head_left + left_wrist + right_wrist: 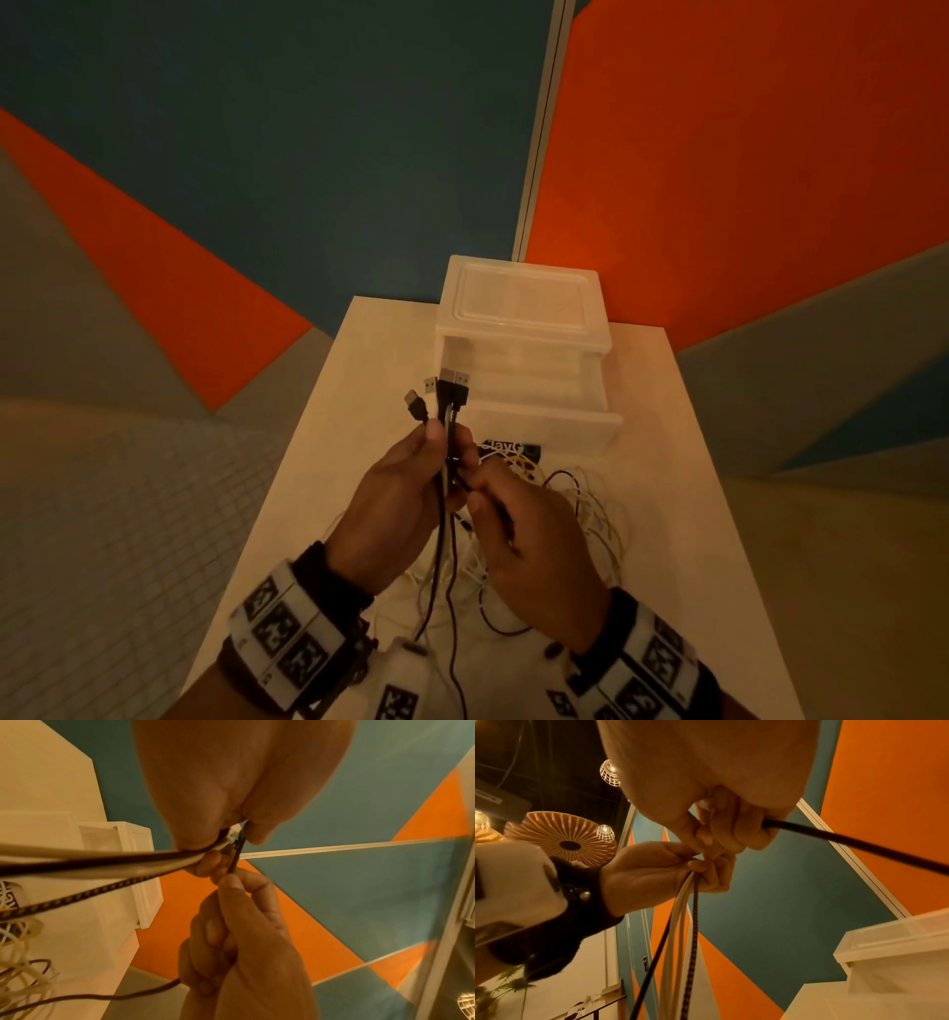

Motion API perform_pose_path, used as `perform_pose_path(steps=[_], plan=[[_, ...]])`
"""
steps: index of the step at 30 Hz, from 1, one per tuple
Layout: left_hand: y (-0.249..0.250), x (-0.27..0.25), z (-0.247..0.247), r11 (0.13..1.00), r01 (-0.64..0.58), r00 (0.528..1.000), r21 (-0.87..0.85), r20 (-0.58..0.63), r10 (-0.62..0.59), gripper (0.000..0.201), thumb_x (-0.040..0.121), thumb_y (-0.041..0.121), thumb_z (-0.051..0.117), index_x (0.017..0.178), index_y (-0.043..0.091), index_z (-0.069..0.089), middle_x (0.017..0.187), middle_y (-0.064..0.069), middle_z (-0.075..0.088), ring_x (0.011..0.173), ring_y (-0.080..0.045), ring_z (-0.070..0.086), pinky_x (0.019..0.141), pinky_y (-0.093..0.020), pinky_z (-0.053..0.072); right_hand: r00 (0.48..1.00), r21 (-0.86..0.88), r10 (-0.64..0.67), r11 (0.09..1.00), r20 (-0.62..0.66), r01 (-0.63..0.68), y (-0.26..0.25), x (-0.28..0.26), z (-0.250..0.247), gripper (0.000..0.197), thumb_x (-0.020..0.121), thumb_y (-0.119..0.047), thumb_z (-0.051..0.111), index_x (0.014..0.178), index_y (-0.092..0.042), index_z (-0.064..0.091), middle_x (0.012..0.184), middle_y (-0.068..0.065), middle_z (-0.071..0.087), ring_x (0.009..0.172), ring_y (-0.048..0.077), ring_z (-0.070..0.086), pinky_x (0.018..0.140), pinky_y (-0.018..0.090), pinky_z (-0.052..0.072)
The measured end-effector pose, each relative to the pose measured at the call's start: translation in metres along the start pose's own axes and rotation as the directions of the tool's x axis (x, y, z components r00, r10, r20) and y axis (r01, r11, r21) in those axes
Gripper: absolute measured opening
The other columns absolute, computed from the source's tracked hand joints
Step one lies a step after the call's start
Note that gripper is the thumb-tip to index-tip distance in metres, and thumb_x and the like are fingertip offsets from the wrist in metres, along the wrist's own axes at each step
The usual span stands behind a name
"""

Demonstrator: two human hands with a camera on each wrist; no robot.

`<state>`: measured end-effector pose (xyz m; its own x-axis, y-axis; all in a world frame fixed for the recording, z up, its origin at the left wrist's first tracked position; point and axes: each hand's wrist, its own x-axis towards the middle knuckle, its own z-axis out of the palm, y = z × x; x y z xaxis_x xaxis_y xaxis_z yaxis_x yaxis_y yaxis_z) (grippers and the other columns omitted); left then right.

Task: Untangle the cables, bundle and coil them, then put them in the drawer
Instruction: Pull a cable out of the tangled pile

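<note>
My left hand (pixel 411 493) grips a bunch of cables (pixel 445 473) upright above the table, their USB plugs (pixel 452 385) sticking out above the fist. The bunch holds black, white and braided cables (pixel 693 923). My right hand (pixel 518 529) is just to its right and pinches one black cable (pixel 847 841) near the left fingers. Loose white and dark cable loops (pixel 580 519) lie tangled on the table (pixel 359 370) under both hands. The translucent white drawer unit (pixel 521 308) stands behind, its drawer (pixel 544 416) pulled out towards me.
The small white table has bare room left of the drawer unit; its edges drop off to the floor on both sides. A black-and-white printed item (pixel 508 448) lies in front of the drawer. Orange and teal wall panels stand behind.
</note>
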<state>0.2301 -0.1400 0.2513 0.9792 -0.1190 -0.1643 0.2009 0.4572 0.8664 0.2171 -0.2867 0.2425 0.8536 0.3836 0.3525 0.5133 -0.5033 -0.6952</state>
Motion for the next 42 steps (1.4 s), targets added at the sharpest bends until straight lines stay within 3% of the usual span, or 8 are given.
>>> perform_pose_path(steps=[5, 8, 12, 14, 19, 23, 32, 42], plan=[[-0.005, 0.000, 0.000, 0.991, -0.107, 0.993, 0.074, -0.037, 0.110, 0.029, 0.100, 0.033, 0.046, 0.089, 0.006, 0.048, 0.072, -0.005, 0.051, 0.071, -0.020, 0.046, 0.068, -0.034, 0.039, 0.999, 0.008, 0.015, 1.000, 0.049, -0.015, 0.005, -0.002, 0.002, 0.012, 0.101, -0.028, 0.042, 0.097, -0.025, 0.053, 0.061, -0.005, 0.049, 0.052, 0.012, 0.046, 0.051, 0.036, 0.038], [0.008, 0.000, -0.003, 0.978, -0.207, 0.976, -0.006, -0.066, 0.207, 0.024, 0.102, 0.024, 0.043, 0.085, 0.008, 0.045, 0.065, -0.001, 0.038, 0.057, -0.019, 0.042, 0.079, -0.040, 0.051, 0.978, 0.150, 0.069, 0.984, 0.197, -0.100, 0.026, -0.012, 0.007, 0.021, 0.102, -0.031, 0.038, 0.089, -0.021, 0.051, 0.064, -0.016, 0.051, 0.057, 0.002, 0.048, 0.055, 0.018, 0.033], [0.052, 0.000, -0.029, 0.937, -0.276, 0.960, -0.214, -0.012, 0.281, 0.016, 0.096, 0.022, 0.041, 0.084, 0.015, 0.047, 0.063, 0.007, 0.031, 0.049, -0.006, 0.026, 0.048, -0.020, 0.038, 0.893, 0.007, 0.294, 0.949, 0.341, -0.316, 0.118, -0.044, 0.016, 0.044, 0.095, -0.059, 0.033, 0.101, -0.022, 0.056, 0.080, -0.016, 0.054, 0.069, -0.003, 0.050, 0.070, 0.015, 0.039], [0.065, 0.001, -0.041, 0.927, -0.301, 0.952, -0.225, -0.008, 0.307, 0.020, 0.099, 0.023, 0.036, 0.084, 0.016, 0.047, 0.063, 0.007, 0.029, 0.048, -0.004, 0.024, 0.044, -0.018, 0.030, 0.872, -0.046, 0.406, 0.911, 0.275, -0.410, 0.164, -0.056, 0.017, 0.079, 0.085, -0.077, 0.019, 0.101, -0.012, 0.060, 0.083, -0.007, 0.055, 0.071, 0.003, 0.051, 0.077, 0.036, 0.047], [0.038, 0.002, -0.036, 0.989, -0.144, 0.990, 0.036, -0.002, 0.144, 0.015, 0.094, 0.027, 0.049, 0.084, 0.015, 0.051, 0.066, 0.001, 0.042, 0.047, -0.006, 0.027, 0.044, -0.020, 0.024, 0.915, -0.022, 0.403, 0.915, 0.012, -0.402, 0.164, -0.021, 0.010, 0.027, 0.096, -0.040, 0.034, 0.076, -0.037, 0.051, 0.071, -0.010, 0.060, 0.069, 0.009, 0.057, 0.069, 0.030, 0.045], [0.011, -0.002, -0.013, 0.936, -0.102, 0.995, 0.338, 0.028, 0.098, 0.026, 0.100, 0.028, 0.043, 0.115, 0.013, 0.059, 0.086, -0.009, 0.071, 0.048, -0.014, 0.019, 0.047, -0.029, 0.016, 0.978, 0.026, 0.184, 0.983, -0.101, -0.182, 0.105, 0.008, -0.003, 0.028, 0.100, -0.038, 0.039, 0.077, -0.025, 0.050, 0.067, -0.007, 0.054, 0.063, 0.011, 0.053, 0.061, 0.033, 0.043], [0.005, 0.008, 0.002, 0.964, -0.122, 0.992, 0.238, 0.048, 0.113, 0.028, 0.097, 0.039, 0.047, 0.090, 0.019, 0.065, 0.080, -0.024, 0.052, 0.051, -0.019, 0.029, 0.051, -0.037, 0.020, 0.995, 0.180, 0.104, 0.978, -0.006, -0.102, 0.057, 0.002, 0.012, 0.028, 0.101, -0.035, 0.039, 0.082, -0.021, 0.054, 0.068, -0.007, 0.053, 0.063, 0.007, 0.050, 0.058, 0.022, 0.036], [0.022, 0.005, 0.004, 0.993, -0.119, 0.963, 0.003, 0.244, 0.115, 0.031, 0.090, 0.037, 0.061, 0.081, 0.012, 0.044, 0.067, 0.000, 0.033, 0.052, -0.009, 0.030, 0.048, -0.021, 0.028, 0.983, 0.257, 0.128, 0.953, 0.133, -0.158, 0.088, -0.008, 0.019, 0.022, 0.101, -0.032, 0.035, 0.083, -0.033, 0.047, 0.077, -0.018, 0.052, 0.071, 0.000, 0.049, 0.071, 0.015, 0.038]])
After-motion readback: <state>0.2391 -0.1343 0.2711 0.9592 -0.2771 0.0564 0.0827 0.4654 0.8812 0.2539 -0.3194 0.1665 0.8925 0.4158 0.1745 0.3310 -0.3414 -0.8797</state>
